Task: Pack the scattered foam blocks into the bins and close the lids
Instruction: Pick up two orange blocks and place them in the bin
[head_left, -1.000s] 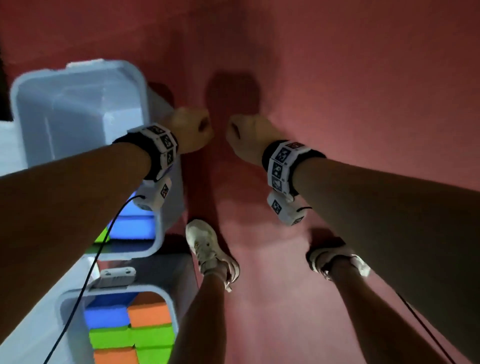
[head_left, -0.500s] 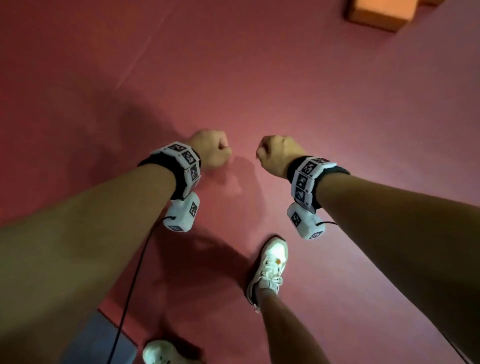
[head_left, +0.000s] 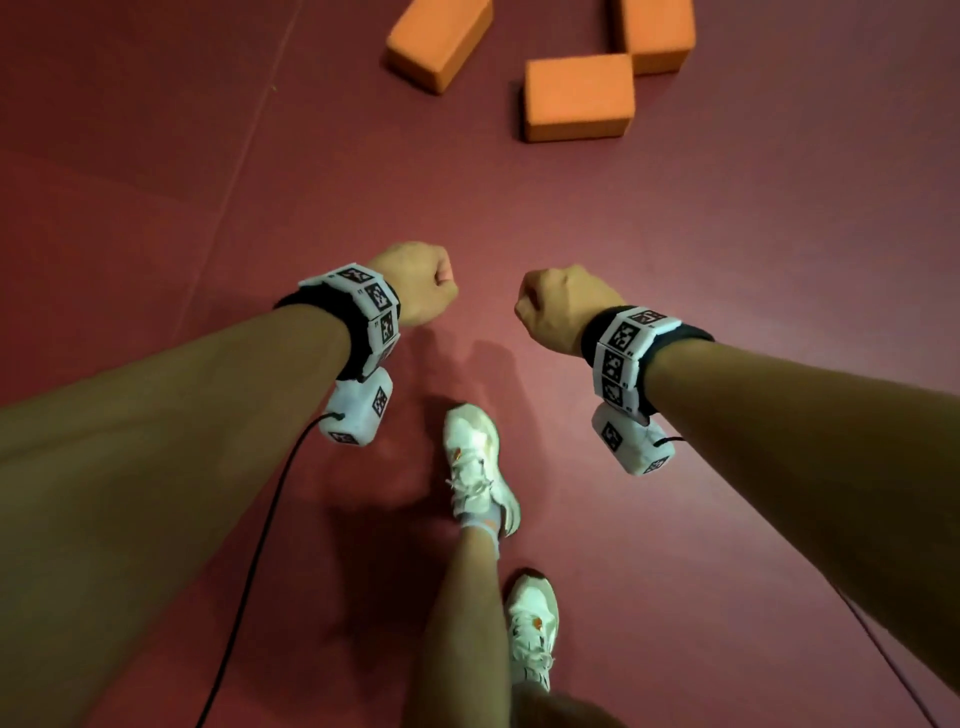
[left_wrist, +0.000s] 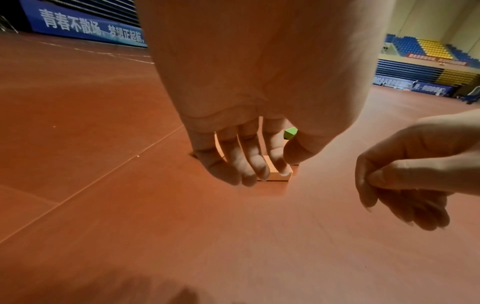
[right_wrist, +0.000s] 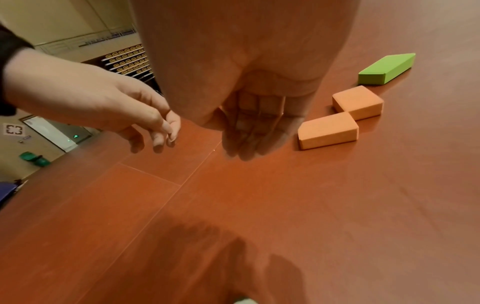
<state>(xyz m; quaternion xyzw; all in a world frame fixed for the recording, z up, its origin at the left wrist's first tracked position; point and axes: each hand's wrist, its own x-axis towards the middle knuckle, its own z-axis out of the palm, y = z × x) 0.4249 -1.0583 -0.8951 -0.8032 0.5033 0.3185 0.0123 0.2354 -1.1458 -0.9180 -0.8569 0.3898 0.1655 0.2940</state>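
Three orange foam blocks lie on the red floor ahead of me: one (head_left: 439, 39) at the left, one (head_left: 577, 96) in the middle, one (head_left: 657, 34) at the right. My left hand (head_left: 415, 283) and right hand (head_left: 563, 306) hang side by side above the floor, well short of the blocks. Both hold nothing. In the wrist views the left hand's fingers (left_wrist: 241, 164) and the right hand's fingers (right_wrist: 249, 131) hang loosely curled. A green block (right_wrist: 387, 69) lies beyond two orange blocks (right_wrist: 327, 130). No bin is in view.
My two white shoes (head_left: 475, 457) stand on the red floor below the hands. A black cable (head_left: 260, 545) hangs from the left wrist. Floor seams (head_left: 244, 135) run away to the left. Blue and yellow stands (left_wrist: 426, 49) line the far hall wall.
I have turned away from the bins, which have left the view. The orange blocks have come into view ahead and drawn nearer. Both hands stay empty in front of me.
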